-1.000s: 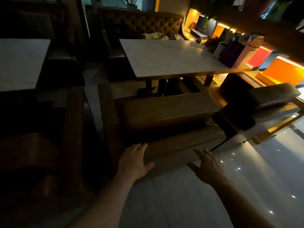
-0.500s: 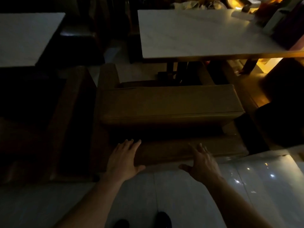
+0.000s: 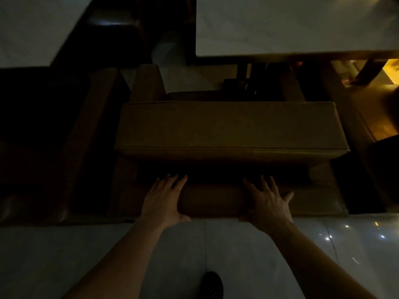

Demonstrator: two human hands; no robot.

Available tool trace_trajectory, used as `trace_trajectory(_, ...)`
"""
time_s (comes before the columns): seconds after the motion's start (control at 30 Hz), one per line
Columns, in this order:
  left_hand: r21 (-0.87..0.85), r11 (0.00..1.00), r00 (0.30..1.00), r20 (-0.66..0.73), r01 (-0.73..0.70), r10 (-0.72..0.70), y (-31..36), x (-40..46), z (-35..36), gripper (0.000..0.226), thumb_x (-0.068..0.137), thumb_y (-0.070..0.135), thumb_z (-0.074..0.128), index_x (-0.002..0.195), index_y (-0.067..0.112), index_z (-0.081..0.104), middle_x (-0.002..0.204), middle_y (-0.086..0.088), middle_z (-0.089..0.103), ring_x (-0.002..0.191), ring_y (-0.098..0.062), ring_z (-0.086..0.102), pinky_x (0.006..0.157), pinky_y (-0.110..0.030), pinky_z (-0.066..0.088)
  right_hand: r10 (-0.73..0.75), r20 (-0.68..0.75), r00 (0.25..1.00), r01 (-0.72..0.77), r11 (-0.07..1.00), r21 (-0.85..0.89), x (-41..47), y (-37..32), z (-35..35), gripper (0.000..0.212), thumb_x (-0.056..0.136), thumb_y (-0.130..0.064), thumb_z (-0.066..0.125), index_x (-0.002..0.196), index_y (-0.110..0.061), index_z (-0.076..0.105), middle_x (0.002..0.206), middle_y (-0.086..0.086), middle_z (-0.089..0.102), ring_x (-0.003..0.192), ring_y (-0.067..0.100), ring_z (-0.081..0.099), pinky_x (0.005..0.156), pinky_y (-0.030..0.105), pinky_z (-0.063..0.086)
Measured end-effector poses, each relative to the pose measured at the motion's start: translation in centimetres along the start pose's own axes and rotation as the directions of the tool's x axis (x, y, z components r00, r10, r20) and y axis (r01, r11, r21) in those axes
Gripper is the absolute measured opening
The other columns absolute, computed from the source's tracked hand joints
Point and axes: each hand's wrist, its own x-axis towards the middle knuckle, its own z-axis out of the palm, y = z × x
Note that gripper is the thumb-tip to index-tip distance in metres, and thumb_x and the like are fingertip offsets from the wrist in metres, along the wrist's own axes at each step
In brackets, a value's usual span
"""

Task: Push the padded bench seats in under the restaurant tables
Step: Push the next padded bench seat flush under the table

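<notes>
Both hands (image 3: 165,198) now flat on bench backrest (image 3: 213,200).

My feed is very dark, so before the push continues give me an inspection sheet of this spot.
Surface: pale glossy tiled floor, with light glints at right.
Job's things: padded bench seat stands short of the pale-topped table; its backrest is nearest the person.
Clutter: nothing seen on the table part in view.
Grippers: left hand and right hand rest on the backrest top, fingers spread forward, thumbs on its near face.
Cables: nothing seen.
Surroundings: second pale table at upper left, dark seating at left, orange glow at right, dark shoe below.
</notes>
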Motion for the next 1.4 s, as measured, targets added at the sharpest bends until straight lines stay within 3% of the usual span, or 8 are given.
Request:
trace_trajectory(0.1, -0.031, 0.999, 1.0, 0.016, 0.01, -0.009, -0.3, 0.1, 0.0, 0.126, 0.057, 0.076, 0.074, 0.155, 0.034, 0.007, 0.161, 0.004, 0.018, 0.147, -0.022, 0.014, 0.121, -0.041, 0.007, -0.007, -0.041, 0.999, 0.007, 1.0, 0.0, 0.0, 0.0, 0.3, 0.118, 0.069, -0.068, 0.074, 0.154, -0.044, -0.004, 0.166, 0.005, -0.001, 0.151, 0.035, -0.009, 0.109, 0.078, 0.01)
trace_trajectory(0.27, -0.072, 0.997, 0.999, -0.051, 0.001, -0.005, -0.8, -0.2, 0.3, 0.114, 0.057, 0.074, 0.074, 0.15, 0.035, 0.022, 0.148, 0.006, 0.035, 0.134, -0.021, 0.032, 0.108, -0.038, 0.033, -0.013, -0.08, 0.997, 0.012, 1.0, -0.014, 0.0, 0.2, 1.2, 0.11, 0.072, -0.07, 0.069, 0.153, -0.046, -0.002, 0.166, 0.005, 0.006, 0.151, 0.033, -0.006, 0.11, 0.077, 0.013)
trace_trajectory(1.0, -0.138, 0.99, 0.989, -0.149, -0.021, 0.001, -6.3, -4.1, 1.6, 0.101, 0.059, 0.071, 0.074, 0.145, 0.035, 0.033, 0.136, 0.008, 0.044, 0.122, -0.017, 0.041, 0.1, -0.035, 0.038, -0.037, -0.052, 0.998, 0.036, 0.999, -0.014, -2.1, -5.6, 3.9, 0.105, 0.078, -0.069, 0.064, 0.153, -0.047, -0.007, 0.166, 0.006, -0.006, 0.149, 0.034, -0.017, 0.108, 0.08, 0.008)
trace_trajectory(1.4, -0.078, 0.996, 0.995, -0.092, -0.051, 0.043, -7.0, -4.6, 2.2, 0.106, 0.061, 0.075, 0.07, 0.148, 0.033, 0.028, 0.144, 0.007, 0.039, 0.128, -0.021, 0.037, 0.097, -0.04, 0.039, -0.024, 0.001, 1.0, 0.024, 1.0, 0.008, -2.6, -5.8, 3.6, 0.107, 0.076, -0.065, 0.069, 0.152, -0.049, -0.005, 0.166, 0.007, -0.008, 0.149, 0.033, -0.019, 0.109, 0.079, 0.005)
